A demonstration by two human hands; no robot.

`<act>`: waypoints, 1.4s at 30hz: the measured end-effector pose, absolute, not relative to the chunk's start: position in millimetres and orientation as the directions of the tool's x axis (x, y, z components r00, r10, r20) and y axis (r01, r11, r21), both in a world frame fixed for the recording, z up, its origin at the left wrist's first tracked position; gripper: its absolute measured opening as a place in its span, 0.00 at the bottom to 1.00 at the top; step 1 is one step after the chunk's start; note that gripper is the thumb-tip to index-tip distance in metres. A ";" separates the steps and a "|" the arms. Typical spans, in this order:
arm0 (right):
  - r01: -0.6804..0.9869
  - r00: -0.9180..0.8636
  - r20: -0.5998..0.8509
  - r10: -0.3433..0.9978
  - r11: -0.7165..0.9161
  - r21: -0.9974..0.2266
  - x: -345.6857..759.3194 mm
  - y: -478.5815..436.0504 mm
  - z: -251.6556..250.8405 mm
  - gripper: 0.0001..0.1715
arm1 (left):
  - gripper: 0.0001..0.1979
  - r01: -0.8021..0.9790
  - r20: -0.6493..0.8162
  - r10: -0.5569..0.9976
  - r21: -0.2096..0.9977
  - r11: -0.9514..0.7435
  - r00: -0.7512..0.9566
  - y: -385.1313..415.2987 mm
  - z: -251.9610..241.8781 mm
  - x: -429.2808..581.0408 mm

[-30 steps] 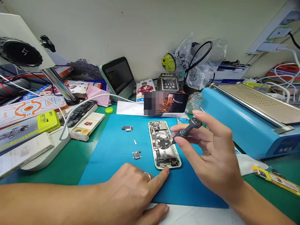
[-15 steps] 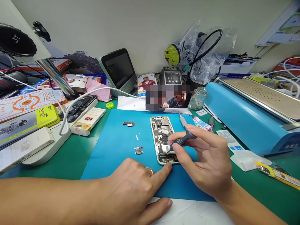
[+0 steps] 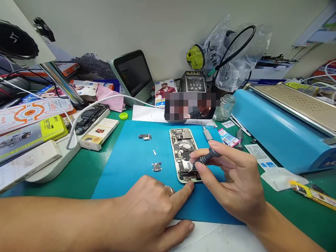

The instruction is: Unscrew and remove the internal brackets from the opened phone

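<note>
An opened phone (image 3: 183, 147) with bare circuit boards lies lengthwise on a blue mat (image 3: 131, 164). My right hand (image 3: 233, 182) pinches a dark grey screwdriver (image 3: 207, 158), whose tip rests on the phone's lower half. My left hand (image 3: 149, 213) lies flat on the mat's near edge, fingers stretched out. Its index fingertip touches the phone's bottom end. A ring sits on one finger. Three small loose parts (image 3: 156, 166) lie on the mat to the left of the phone.
A blue laminating machine (image 3: 283, 129) fills the right side. A glass jar (image 3: 227, 106), a propped phone (image 3: 190, 108) and a small screen (image 3: 132, 77) stand behind the mat. Boxes (image 3: 98, 134), cables and a lamp post (image 3: 61, 84) crowd the left. Yellow tool (image 3: 312, 194) lies at right.
My right hand came down and toward me with the screwdriver, bringing its tip from above the phone's middle onto its lower half. My left hand stayed in place.
</note>
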State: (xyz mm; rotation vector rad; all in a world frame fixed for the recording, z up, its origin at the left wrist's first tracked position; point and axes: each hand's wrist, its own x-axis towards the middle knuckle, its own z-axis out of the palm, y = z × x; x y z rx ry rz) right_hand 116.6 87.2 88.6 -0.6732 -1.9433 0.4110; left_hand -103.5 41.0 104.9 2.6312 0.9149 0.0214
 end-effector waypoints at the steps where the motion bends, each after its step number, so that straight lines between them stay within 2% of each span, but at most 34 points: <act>1: 0.281 -0.354 0.711 0.607 0.795 -0.538 116.8 87.3 88.4 0.43 | 0.33 0.599 -0.109 0.603 0.339 -0.725 0.791 41.6 105.3 -103.1; 7: 0.300 -0.365 0.705 0.608 0.794 -0.529 119.0 89.2 89.7 0.41 | 0.34 0.622 -0.150 0.613 0.345 -0.703 0.776 43.0 108.5 -101.6; 9: 0.324 -0.382 0.712 0.589 0.807 -0.493 119.6 90.7 92.7 0.40 | 0.34 0.619 -0.152 0.611 0.354 -0.701 0.777 42.5 109.2 -101.7; 14: 0.336 -0.541 0.764 0.352 0.923 -0.188 118.1 94.7 102.9 0.31 | 0.29 0.630 -0.170 0.617 0.368 -0.684 0.768 42.3 108.4 -101.4; 17: 0.355 -0.555 0.782 0.285 0.931 -0.087 115.2 94.9 106.0 0.26 | 0.28 0.621 -0.166 0.609 0.375 -0.688 0.775 42.8 107.0 -101.1; 20: 0.368 -0.530 0.798 0.286 0.926 -0.087 113.0 94.5 106.3 0.24 | 0.28 0.611 -0.153 0.604 0.375 -0.697 0.782 43.0 106.1 -101.0; 26: 0.352 -0.511 0.792 0.334 0.922 -0.162 113.5 94.9 104.0 0.29 | 0.30 0.617 -0.165 0.606 0.379 -0.690 0.779 42.6 106.7 -101.2; 33: 0.352 -0.509 0.791 0.340 0.921 -0.169 112.4 94.7 105.3 0.33 | 0.33 0.632 -0.204 0.603 0.362 -0.686 0.771 45.8 108.6 -97.6; 39: 0.364 -0.487 0.789 0.374 0.908 -0.206 111.8 96.0 105.8 0.32 | 0.33 0.647 -0.275 0.586 0.341 -0.682 0.762 46.9 113.6 -96.6; 42: 0.386 -0.480 0.795 0.370 0.903 -0.187 111.2 94.9 106.0 0.33 | 0.34 0.645 -0.274 0.583 0.340 -0.684 0.764 46.3 114.2 -96.8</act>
